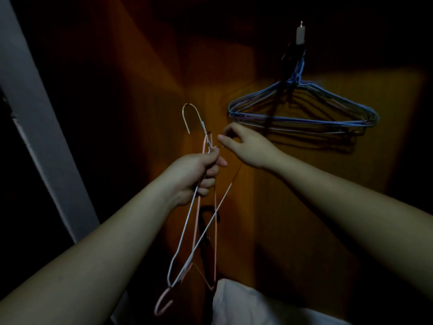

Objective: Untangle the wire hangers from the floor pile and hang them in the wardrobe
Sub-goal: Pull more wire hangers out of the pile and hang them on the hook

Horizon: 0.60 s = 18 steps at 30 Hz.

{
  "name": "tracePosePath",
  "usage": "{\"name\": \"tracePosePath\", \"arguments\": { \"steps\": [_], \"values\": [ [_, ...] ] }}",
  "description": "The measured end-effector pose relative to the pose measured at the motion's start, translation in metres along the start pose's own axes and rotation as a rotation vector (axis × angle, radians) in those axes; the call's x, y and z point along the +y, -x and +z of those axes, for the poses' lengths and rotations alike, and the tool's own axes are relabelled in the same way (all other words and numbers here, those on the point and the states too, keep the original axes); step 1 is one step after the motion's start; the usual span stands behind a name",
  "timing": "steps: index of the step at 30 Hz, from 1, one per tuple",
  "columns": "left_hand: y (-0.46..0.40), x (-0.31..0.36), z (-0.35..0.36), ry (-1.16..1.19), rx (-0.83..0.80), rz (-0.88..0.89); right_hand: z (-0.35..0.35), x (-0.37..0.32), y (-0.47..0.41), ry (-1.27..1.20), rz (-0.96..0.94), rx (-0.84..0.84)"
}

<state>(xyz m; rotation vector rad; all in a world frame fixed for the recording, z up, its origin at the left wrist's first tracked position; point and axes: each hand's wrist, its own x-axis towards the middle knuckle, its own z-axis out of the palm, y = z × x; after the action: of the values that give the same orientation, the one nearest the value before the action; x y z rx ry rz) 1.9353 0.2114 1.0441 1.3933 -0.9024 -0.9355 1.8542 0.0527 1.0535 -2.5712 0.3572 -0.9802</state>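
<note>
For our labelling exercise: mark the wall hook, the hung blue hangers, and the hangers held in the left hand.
wall hook [300, 35], head view, its pale body.
hung blue hangers [311, 121], head view, bottom bar.
held hangers [187, 221], head view, pale wire below the left hand [196, 177].

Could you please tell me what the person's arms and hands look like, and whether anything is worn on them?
Both forearms are bare up to the frame edge: no sleeves show. The left hand and right hand wear no gloves, and no rings, watch or bracelet can be seen, though the light is dim.

1 head-worn view, facing forward and slightly down, close to the wardrobe panel [269, 207], both forearms in frame
</note>
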Motion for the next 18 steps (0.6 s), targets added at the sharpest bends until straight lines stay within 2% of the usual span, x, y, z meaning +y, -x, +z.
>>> {"name": "tracePosePath", "arguments": {
  "steps": [4,11,18],
  "values": [
    [0.010,-0.009,-0.006,-0.052,-0.027,0.006,0.003,-0.006,0.011,-0.081,0.008,-0.117],
    [0.026,-0.019,-0.010,-0.041,0.002,0.032,0.008,-0.021,0.027,-0.075,-0.034,-0.192],
    [0.034,-0.025,-0.019,0.050,0.120,0.108,-0.001,-0.022,0.039,0.031,0.112,-0.221]
  ]
}}
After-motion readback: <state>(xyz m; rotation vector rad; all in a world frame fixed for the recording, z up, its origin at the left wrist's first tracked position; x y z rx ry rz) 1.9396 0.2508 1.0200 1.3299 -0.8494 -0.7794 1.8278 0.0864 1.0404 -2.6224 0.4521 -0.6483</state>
